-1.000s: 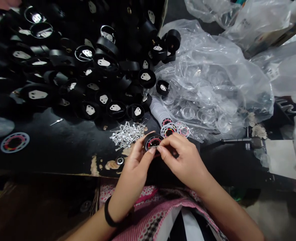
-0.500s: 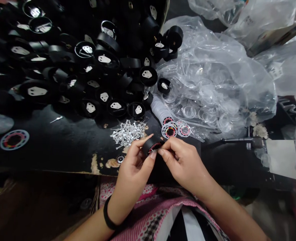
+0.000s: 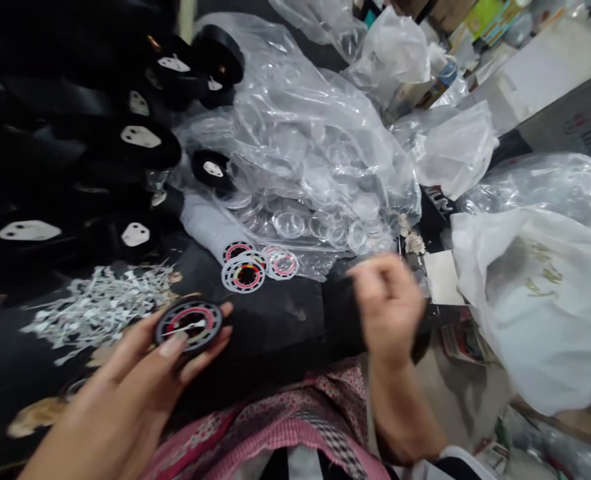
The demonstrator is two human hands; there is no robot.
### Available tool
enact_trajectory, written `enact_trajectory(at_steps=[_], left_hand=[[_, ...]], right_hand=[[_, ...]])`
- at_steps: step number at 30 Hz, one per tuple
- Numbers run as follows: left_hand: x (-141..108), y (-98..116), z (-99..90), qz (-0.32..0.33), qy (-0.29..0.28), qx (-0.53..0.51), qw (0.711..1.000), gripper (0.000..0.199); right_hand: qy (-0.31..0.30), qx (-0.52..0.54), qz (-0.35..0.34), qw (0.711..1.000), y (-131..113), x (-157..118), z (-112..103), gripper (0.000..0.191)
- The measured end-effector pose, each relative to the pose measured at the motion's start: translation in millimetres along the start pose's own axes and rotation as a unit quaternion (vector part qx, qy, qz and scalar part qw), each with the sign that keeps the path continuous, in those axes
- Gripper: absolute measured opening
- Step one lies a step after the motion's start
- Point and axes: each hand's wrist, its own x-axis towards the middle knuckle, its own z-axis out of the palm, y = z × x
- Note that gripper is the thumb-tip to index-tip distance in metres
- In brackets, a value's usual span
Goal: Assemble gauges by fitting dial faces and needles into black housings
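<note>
Black bench (image 3: 295, 320), gauge (image 3: 189, 325) in left hand (image 3: 140, 380)

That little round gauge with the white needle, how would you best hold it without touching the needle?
Grip the gauge by its black rim, fingers coming from the sides, as the left hand does. Its dial faces up with the needle exposed, so only the edge seems safe to pinch.

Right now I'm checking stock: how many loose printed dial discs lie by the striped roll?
3, side by side on the black table: the round red-and-white printed dial disc, a larger one, a paler one. More may be hidden.
</note>
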Motion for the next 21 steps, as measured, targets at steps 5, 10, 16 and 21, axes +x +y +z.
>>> enact_trajectory(at_steps=[5, 10, 16, 21], left_hand=[[-5, 0, 25.9, -0.152, -0.03, -0.087, 0.984, 0.031], [-4, -1, 32.1, -0.202, -0.048, -0.101, 0.973, 0.026], [-2, -5, 28.4, -0.16, -0.095, -0.138, 0.973, 0.016], [-2, -7, 27.1, -0.139, -0.11, -0.144, 0.974, 0.01]], right_hand=[[0.122, 0.109, 0.085, 0.983, 67, 28, -27, 0.012], [0.045, 0.318, 0.105, 0.941, 48, 13, 9, 0.013], [-0.213, 0.431, -0.023, 0.877, -21, -23, 50, 0.026], [-0.238, 0.337, -0.146, 0.899, -29, -22, 57, 0.025]])
